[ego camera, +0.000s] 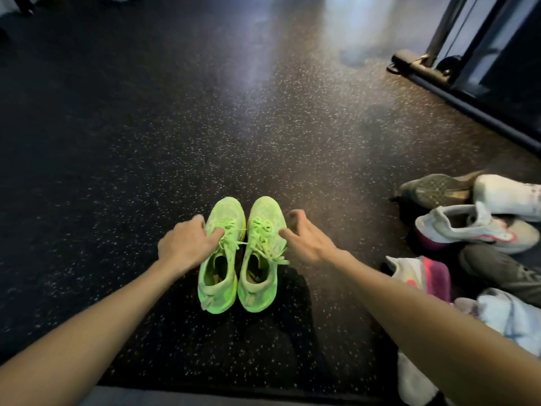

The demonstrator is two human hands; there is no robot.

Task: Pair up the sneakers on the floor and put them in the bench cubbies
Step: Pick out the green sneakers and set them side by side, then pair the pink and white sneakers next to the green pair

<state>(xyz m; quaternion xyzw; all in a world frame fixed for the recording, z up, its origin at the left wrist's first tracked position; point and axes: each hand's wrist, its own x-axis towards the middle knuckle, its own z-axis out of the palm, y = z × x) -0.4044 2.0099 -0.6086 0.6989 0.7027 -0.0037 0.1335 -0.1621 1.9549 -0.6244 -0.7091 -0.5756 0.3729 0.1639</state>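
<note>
Neon-green knit sneakers (238, 256) side by side, toes away, on speckled black rubber floor (117, 142). My left hand (187, 247) curls round left shoe's side; right hand (307, 244), fingers loosely spread, touches right shoe — squaring pair. Unsorted sneaker heap (474, 230) right.

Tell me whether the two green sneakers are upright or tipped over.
Upright. Both green sneakers stand on their soles, side by side on the floor, openings and laces facing up.
</note>
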